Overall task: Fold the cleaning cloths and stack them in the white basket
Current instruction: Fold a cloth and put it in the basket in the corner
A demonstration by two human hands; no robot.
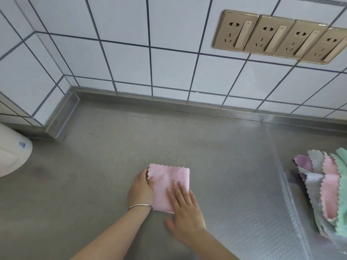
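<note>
Hands (185, 209) flat on pink cloth (170, 186).

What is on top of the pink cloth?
Both hands rest on the pink cloth: the right hand lies flat on it, and the left hand holds its left edge. The parts under the hands are hidden.

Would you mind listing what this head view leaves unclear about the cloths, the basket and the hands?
- White object, head view: cut off by the left edge; cannot tell if it is the basket.
- Cloth pile: runs off the right edge and overlaps, so the count is unclear.
- Pink cloth: its layers are hidden beneath the top face, the left hand and the right hand.
</note>
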